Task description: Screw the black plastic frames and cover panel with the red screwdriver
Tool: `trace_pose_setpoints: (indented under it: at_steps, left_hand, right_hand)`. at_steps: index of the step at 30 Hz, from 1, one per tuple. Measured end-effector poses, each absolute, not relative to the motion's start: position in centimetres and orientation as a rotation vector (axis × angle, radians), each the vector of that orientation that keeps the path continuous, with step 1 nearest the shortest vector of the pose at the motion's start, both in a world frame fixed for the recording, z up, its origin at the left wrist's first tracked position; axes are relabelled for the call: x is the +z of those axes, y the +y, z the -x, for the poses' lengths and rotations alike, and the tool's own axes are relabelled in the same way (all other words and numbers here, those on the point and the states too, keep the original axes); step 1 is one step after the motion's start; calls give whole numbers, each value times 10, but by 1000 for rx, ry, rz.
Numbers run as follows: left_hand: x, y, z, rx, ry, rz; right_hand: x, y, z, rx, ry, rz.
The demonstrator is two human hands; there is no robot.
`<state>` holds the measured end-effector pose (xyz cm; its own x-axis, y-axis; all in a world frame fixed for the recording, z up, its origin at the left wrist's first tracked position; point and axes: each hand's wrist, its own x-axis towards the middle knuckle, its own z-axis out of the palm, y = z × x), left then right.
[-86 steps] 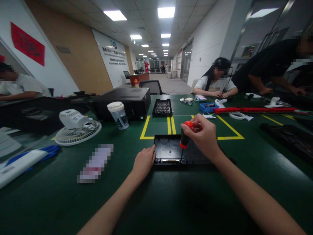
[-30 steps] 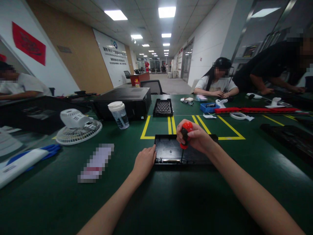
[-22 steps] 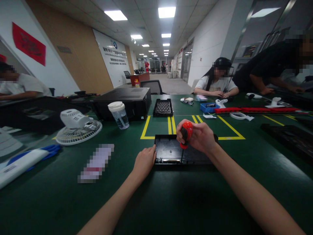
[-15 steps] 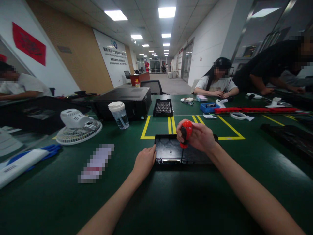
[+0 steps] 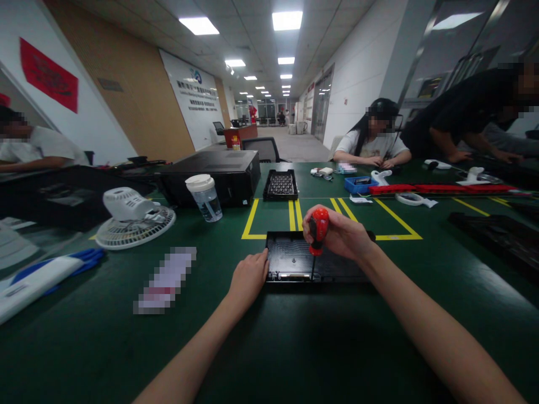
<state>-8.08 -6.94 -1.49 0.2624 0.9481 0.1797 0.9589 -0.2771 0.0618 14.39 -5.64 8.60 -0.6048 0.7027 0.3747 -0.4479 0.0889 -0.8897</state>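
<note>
No text is legible: the white wall sign and red poster bear blurred writing.

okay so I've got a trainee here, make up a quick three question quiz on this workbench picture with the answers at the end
1. Which hand holds the red-and-black screwdriver over the black casing?
2. True or false: the screwdriver's shaft points downward.
3. The lid on the clear cup is: A) blue, B) white, C) red.

Key:
1. The right hand; the left hand is at the casing's left edge.
2. True.
3. B.
</note>
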Motion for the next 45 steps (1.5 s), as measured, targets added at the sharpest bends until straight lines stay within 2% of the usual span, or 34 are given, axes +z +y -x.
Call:
trace_pose_setpoints:
  at_steps: [18,45]
  left_hand:
    - [-18,-68,82,-291,-1824,2450]
    - [-15,-70,80,-275,-1855,2456]
  right_hand:
    - [89,-56,-147,1623,-1510,322]
    - [91,-55,-156,1291,-1686,414]
